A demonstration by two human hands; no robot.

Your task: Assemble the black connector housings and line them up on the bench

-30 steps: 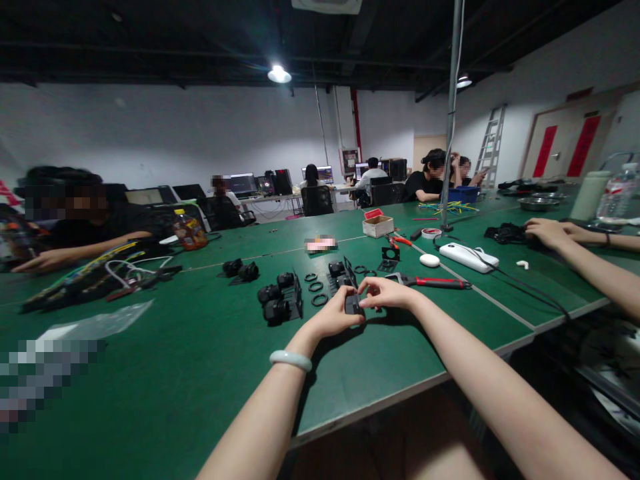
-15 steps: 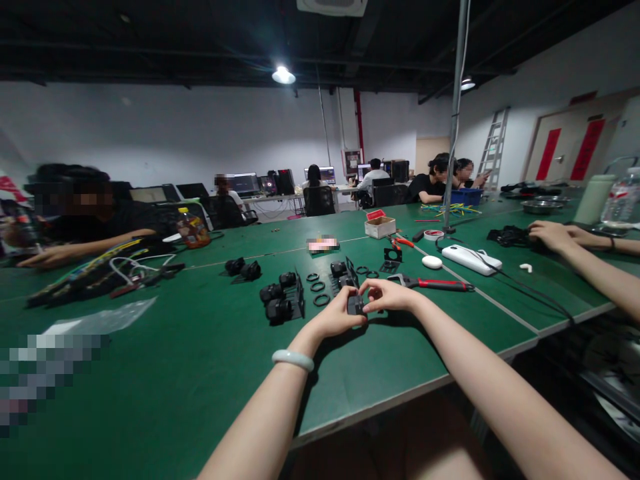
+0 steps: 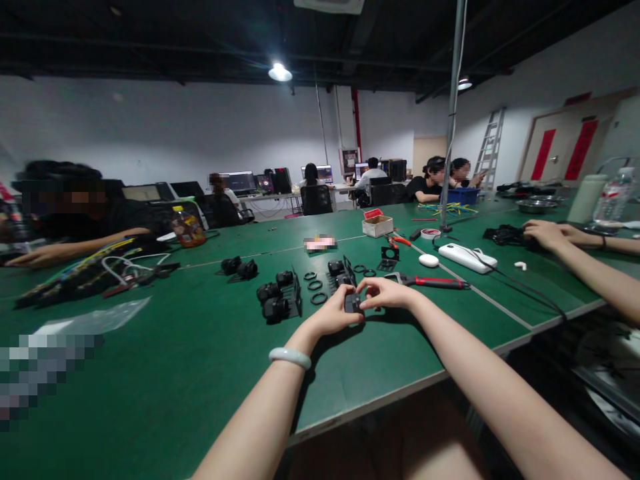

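Near the table's front edge, my left hand (image 3: 332, 313), with a pale bangle on its wrist, is closed round a small black plastic fitting (image 3: 353, 304). The fingertips of my right hand (image 3: 389, 293) pinch the fitting from the right side. My fingers hide part of it, so its exact kind is unclear. Just beyond my hands stand black fittings on a bracket (image 3: 338, 269). More of them sit on a second bracket (image 3: 275, 297) to the left, with loose black rings (image 3: 315, 285) between. An adjustable wrench (image 3: 433, 282) with a red and black handle lies to the right.
Farther out are a black plate with a hole (image 3: 390, 257), a small box (image 3: 377, 225), a white power bank (image 3: 467, 258) with a cable and a metal pole (image 3: 451, 120). Wires (image 3: 85, 267) and a plastic bag (image 3: 95, 319) lie left. A co-worker's hands (image 3: 547, 233) are at right.
The view has shifted slightly, so everything sits a little farther left. Both hands keep hold of the black fitting in nearly the same pose.
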